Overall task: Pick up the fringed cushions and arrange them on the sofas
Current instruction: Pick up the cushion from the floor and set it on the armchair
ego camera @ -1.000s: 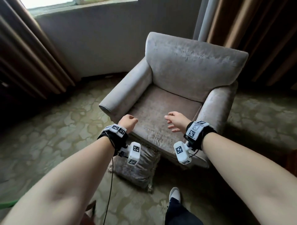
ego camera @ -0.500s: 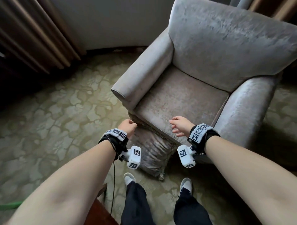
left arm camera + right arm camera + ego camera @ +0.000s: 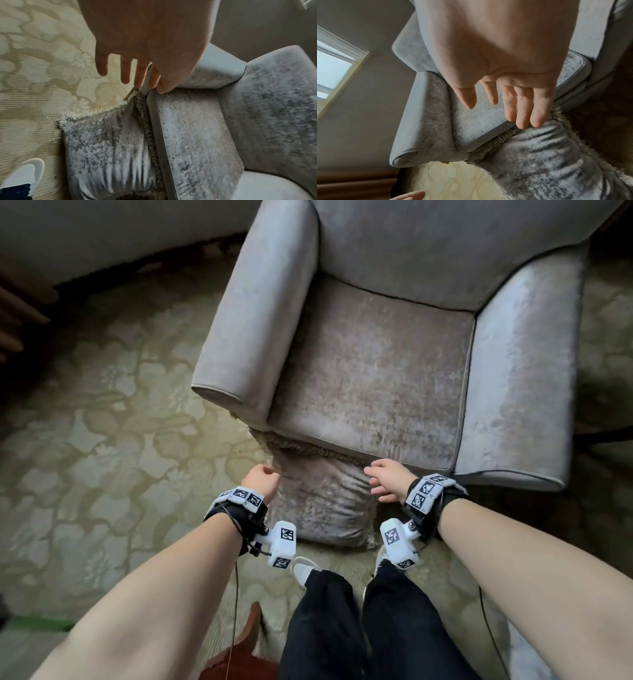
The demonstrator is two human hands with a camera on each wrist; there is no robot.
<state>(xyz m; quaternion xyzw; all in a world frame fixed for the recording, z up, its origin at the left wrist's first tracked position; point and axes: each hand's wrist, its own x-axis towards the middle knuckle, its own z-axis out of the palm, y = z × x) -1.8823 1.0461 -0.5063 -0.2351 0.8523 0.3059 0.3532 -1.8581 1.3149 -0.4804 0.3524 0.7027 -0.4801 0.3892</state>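
A grey velvet cushion (image 3: 322,501) with a pale fringe leans on the carpet against the front of the grey armchair (image 3: 373,378). In the left wrist view the cushion (image 3: 106,146) lies below my left hand (image 3: 133,81), whose fingers hang straight and loose above its upper left corner, holding nothing. My left hand (image 3: 262,479) hovers at the cushion's left top corner. My right hand (image 3: 383,474) hovers at its right top corner, fingers spread. In the right wrist view the right fingertips (image 3: 522,124) are at the cushion's (image 3: 547,162) upper edge; contact is unclear.
The armchair seat (image 3: 370,385) is bare between two padded arms. Patterned green carpet (image 3: 102,440) spreads to the left. My feet in white shoes (image 3: 303,570) stand just before the cushion. A reddish wooden piece (image 3: 239,655) sits at the bottom edge.
My view has tilted down and closer to the armchair. Both hands have come down from over the seat's front edge to the top corners of the cushion on the floor.
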